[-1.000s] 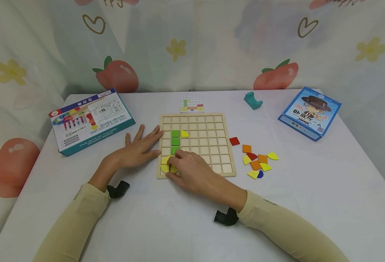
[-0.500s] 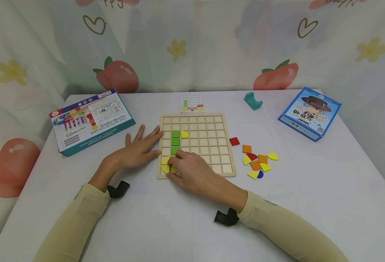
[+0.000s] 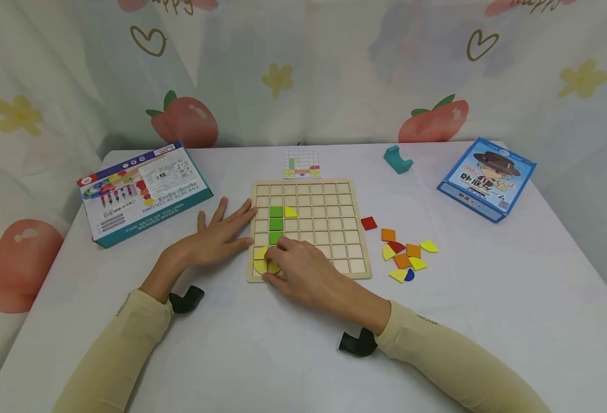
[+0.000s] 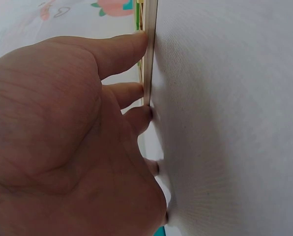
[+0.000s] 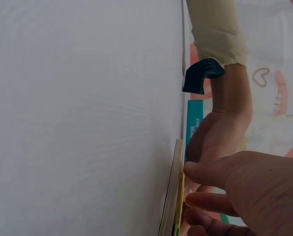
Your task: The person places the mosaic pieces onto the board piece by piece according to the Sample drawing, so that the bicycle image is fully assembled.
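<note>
My left hand (image 3: 213,238) lies with fingers spread, its thumb and fingertips touching the left edge of a wooden grid board (image 3: 362,252). In the left wrist view the fingertips (image 4: 139,44) meet the board's side. My right hand (image 3: 303,269) bends over the lower-left cells, thumb and forefinger pinching a yellow quarter-round tile (image 3: 274,266) at the board's surface; its palm hides nearby cells. Beside that tile, more yellow rounded tiles (image 3: 260,265) fill the corner cells. Above them stand green square tiles (image 3: 276,225) in a column, with one yellow quarter-round tile (image 3: 290,212) to the right.
Right of the board lie a red square tile (image 3: 369,223), several orange (image 3: 388,234), yellow (image 3: 429,246) and red tiles, and a blue half-round one (image 3: 409,275). Behind the board is a pattern card (image 3: 302,164). A teal curved block (image 3: 398,159) and two boxes (image 3: 146,192) stand farther out.
</note>
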Available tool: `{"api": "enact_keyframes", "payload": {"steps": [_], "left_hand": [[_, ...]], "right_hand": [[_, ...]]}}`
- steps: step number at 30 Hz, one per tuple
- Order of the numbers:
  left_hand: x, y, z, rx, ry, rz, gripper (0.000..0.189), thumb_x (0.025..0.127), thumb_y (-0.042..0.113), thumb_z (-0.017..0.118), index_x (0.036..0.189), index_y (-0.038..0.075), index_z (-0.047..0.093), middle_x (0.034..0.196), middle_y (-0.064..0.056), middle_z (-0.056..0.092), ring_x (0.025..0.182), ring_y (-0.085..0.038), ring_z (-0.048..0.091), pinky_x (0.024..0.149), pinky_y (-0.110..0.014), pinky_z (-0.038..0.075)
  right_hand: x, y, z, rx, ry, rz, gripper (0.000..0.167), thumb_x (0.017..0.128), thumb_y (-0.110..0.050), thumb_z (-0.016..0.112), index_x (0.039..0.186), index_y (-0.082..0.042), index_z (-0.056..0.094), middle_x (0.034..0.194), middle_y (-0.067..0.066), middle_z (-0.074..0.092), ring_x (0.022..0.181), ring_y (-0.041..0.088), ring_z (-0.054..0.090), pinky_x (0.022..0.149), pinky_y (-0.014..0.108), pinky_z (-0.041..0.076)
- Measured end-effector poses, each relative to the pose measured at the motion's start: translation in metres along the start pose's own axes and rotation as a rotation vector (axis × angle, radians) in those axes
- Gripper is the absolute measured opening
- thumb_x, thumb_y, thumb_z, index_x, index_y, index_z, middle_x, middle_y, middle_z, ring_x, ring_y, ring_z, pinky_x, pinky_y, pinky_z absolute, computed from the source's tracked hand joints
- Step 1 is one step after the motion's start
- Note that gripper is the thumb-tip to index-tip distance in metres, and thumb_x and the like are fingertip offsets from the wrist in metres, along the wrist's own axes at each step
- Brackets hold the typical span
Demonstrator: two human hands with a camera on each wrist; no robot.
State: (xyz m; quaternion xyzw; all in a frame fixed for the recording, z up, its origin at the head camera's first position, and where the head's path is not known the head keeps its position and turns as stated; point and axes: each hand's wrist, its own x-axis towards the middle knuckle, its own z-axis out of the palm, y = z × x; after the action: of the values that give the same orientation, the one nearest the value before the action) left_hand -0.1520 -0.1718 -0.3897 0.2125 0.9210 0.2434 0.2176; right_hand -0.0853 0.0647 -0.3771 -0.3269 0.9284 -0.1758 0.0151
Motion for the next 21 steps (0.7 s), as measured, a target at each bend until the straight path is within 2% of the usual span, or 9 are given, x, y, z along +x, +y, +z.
{"api": "enact_keyframes", "payload": {"steps": [13, 21], "left_hand": [[-0.001, 0.002, -0.001, -0.008, -0.002, -0.009, 0.073, 0.110, 0.041, 0.051, 0.172, 0.022, 0.016, 0.182, -0.004, 0.001, 0.163, -0.045, -0.025, 0.118, -0.081, -0.022], [-0.001, 0.002, -0.001, -0.009, -0.001, -0.006, 0.074, 0.110, 0.041, 0.051, 0.172, 0.023, 0.015, 0.182, -0.004, 0.000, 0.163, -0.044, -0.025, 0.118, -0.081, -0.022]], "right_hand": [[-0.013, 0.013, -0.013, 0.007, 0.005, 0.055, 0.029, 0.096, -0.032, 0.079, 0.118, -0.013, 0.078, 0.101, 0.001, 0.069, 0.077, 0.013, 0.060, 0.075, 0.028, 0.057], [-0.026, 0.028, -0.023, 0.039, 0.013, 0.121, 0.029, 0.096, -0.032, 0.078, 0.119, -0.014, 0.077, 0.102, 0.001, 0.069, 0.083, 0.012, 0.061, 0.077, 0.029, 0.058]]}}
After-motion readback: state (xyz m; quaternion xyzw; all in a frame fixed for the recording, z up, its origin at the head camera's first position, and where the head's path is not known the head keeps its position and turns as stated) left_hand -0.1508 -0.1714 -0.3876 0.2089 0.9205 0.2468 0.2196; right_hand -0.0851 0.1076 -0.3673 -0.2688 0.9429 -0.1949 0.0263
